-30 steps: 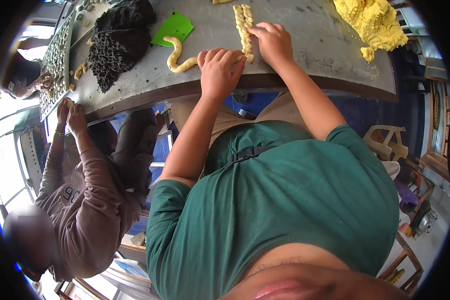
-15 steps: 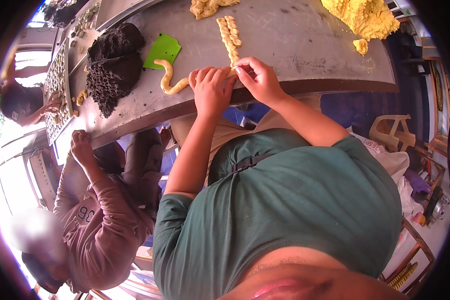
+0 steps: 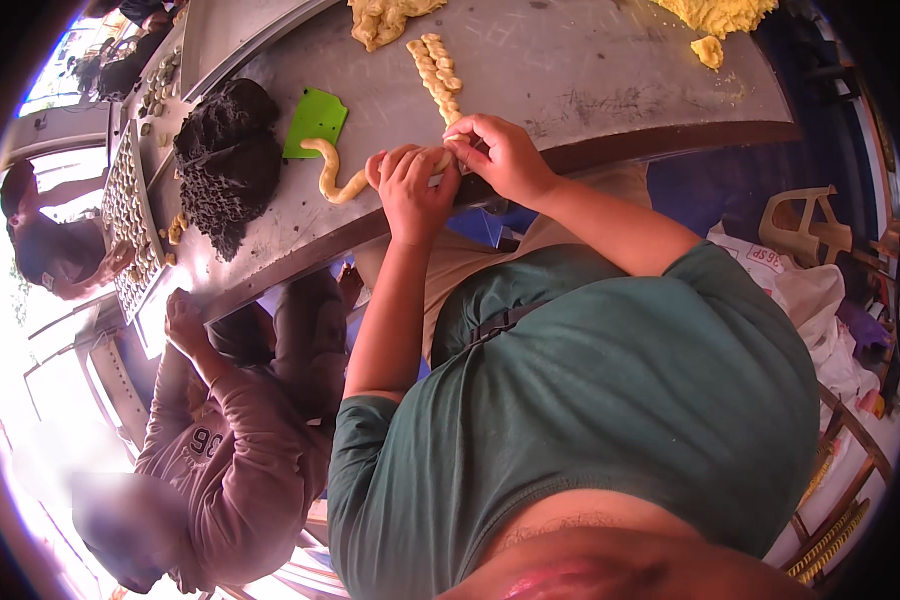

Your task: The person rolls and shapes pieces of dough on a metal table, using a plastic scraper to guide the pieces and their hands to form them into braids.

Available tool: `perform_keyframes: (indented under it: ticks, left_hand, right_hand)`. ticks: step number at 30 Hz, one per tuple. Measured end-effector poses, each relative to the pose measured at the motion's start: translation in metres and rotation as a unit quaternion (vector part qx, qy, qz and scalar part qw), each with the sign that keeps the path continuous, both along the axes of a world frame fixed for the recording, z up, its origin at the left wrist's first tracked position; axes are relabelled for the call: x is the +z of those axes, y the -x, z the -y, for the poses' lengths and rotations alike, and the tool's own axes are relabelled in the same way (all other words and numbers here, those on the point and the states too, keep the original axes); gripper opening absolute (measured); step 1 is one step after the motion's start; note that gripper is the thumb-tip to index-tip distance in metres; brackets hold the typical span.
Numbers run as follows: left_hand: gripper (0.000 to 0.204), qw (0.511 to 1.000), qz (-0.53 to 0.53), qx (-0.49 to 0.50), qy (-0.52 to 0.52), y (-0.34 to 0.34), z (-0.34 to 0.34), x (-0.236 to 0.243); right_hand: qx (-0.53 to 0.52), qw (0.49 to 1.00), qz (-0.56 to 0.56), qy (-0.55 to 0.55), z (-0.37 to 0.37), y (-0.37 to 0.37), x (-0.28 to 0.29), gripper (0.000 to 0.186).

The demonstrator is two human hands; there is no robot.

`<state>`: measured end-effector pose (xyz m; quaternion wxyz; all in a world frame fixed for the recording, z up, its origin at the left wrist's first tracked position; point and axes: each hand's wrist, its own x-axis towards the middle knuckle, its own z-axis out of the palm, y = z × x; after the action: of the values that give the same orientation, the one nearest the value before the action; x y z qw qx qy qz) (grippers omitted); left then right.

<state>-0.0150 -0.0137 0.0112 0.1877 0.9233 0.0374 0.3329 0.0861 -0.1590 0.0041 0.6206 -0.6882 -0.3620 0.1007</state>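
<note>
My left hand (image 3: 410, 192) is closed around a pale yellow dough rope (image 3: 330, 182). The rope's free tail curls out to the left across the metal table (image 3: 560, 75). At the rope's other end my right hand (image 3: 505, 165) pinches with thumb and forefinger, close to the left fingertips; what lies between those fingertips is partly hidden. Just beyond the right hand, small dough pieces (image 3: 436, 72) lie in two close rows running away from me. A bright green scraper (image 3: 315, 122) rests left of the rope.
Farther left sits a crumbly black mass (image 3: 228, 140). A soft dough slab (image 3: 390, 18) and a yellow crumbly heap (image 3: 720, 12) lie at the back. One co-worker's hand (image 3: 182, 322) is at the table's left edge; another person works by a tray of small pieces (image 3: 130, 210).
The view has shifted, so the table's things appear a little farther left. My hands stay together at the dough rope, their grip much the same.
</note>
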Motion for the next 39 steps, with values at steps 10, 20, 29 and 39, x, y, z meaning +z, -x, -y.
perform_keyframes:
  ticks: [10, 20, 29, 39]
  left_hand:
    - [0.013, 0.999, -0.031, 0.014, 0.018, -0.006, 0.003, 0.004]
    - [0.014, 0.999, -0.009, 0.036, 0.039, -0.003, 0.001, -0.001]
    - [0.033, 0.999, -0.004, 0.013, 0.036, 0.012, -0.001, -0.002]
    - [0.022, 0.997, -0.059, 0.03, 0.045, 0.003, 0.003, 0.003]
  right_hand:
    - [-0.095, 0.981, 0.072, 0.152, 0.003, -0.057, 0.003, 0.023]
    - [-0.088, 0.904, 0.369, 0.197, -0.002, -0.079, -0.023, 0.033]
    - [0.084, 0.991, -0.06, 0.083, 0.002, -0.001, 0.004, 0.022]
    - [0.011, 0.995, 0.094, 0.029, 0.0, 0.0, 0.019, 0.018]
